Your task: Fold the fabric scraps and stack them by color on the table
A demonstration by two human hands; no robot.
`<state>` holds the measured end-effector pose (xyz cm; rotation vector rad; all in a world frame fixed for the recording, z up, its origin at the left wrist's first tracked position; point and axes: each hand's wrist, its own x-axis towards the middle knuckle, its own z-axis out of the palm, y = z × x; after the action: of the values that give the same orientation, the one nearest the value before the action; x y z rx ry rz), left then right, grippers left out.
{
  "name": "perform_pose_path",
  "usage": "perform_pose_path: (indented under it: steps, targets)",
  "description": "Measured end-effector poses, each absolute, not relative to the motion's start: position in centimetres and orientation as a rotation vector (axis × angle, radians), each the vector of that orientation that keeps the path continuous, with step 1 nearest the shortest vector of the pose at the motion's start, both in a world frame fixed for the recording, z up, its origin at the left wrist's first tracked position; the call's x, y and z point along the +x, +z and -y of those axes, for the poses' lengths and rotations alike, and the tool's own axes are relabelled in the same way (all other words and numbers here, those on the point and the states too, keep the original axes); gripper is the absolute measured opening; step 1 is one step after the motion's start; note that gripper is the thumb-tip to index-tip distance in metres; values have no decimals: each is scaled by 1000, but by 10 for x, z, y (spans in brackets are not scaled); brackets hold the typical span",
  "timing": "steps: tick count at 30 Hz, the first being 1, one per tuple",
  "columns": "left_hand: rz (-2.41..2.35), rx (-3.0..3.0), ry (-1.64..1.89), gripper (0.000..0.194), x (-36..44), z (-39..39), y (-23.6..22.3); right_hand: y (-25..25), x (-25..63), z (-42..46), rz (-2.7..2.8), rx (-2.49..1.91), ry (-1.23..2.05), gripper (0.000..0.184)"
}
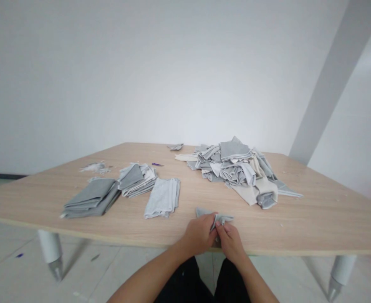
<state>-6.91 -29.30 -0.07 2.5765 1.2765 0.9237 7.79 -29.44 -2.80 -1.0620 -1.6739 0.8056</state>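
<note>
Both my hands meet at the near edge of a wooden table. My left hand and my right hand pinch a small grey piece of cloth between their fingers, the cloth lying partly on the tabletop. A loose heap of grey and cream cloth pieces sits just beyond, to the right. To the left lie a light grey folded stack, a mixed stack and a dark grey stack.
A single small grey scrap lies at the far edge, and pale scraps at the far left. A thin purple object rests near the mixed stack. White table legs stand on a tiled floor. A white wall is behind.
</note>
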Motion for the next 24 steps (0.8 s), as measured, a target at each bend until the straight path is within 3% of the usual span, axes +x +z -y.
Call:
perform_pose_path:
  steps: [3,9,17,24]
  targets:
    - [-1302,2564,863,25,-72,293,1,-33,80,293,1640,-1066,749,53]
    - [-1334,2425,962,38,-77,287,2,-41,93,285,1560,-1127,707,50]
    - [-1399,2040,1355,36,-101,282,24,-46,115,279,1336,-1242,711,50]
    - [-1497,1821,1665,35,-123,274,47,-20,145,262,1210,-1205,716,45]
